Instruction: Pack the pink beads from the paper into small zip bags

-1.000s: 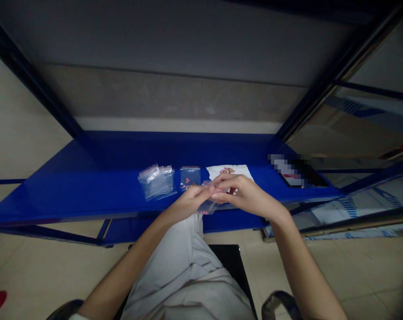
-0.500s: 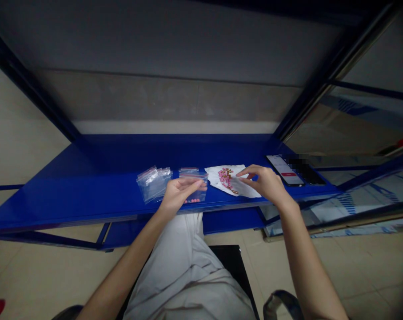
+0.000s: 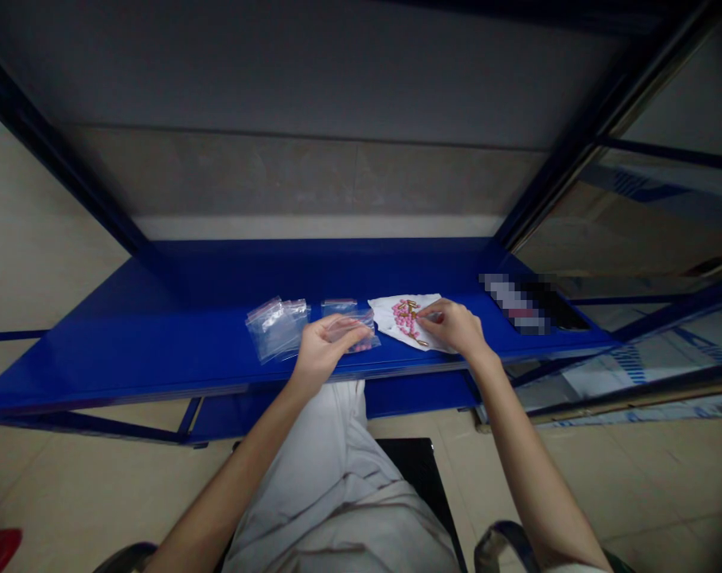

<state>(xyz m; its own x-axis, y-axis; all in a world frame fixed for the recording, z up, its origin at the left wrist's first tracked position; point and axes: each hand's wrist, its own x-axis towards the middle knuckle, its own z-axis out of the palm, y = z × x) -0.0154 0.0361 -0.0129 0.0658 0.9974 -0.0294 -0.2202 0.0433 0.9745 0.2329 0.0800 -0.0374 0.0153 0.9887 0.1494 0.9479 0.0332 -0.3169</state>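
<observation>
My left hand is closed on a clear zip-lock bag, its thumb laid over the plastic. Pink pieces show faintly inside, partly covered by the fingers. My right hand reaches over a white paper sheet, thumb and forefinger pinched on a brown capsule at the pile's edge. On that paper lie small pink pills mixed with several glossy brown capsules. Several flat clear zip-lock bags overlap left of my left hand, and another bag lies just behind it.
Everything lies on a blue metal shelf with blue uprights at both ends. A blurred-out phone and a dark flat object lie at the right. Plastic-wrapped panels stand beyond that side.
My right hand has moved left and down to the pile, and its fingers have closed together. The bag in my left hand has tilted, with its lower edge swung to the right.
</observation>
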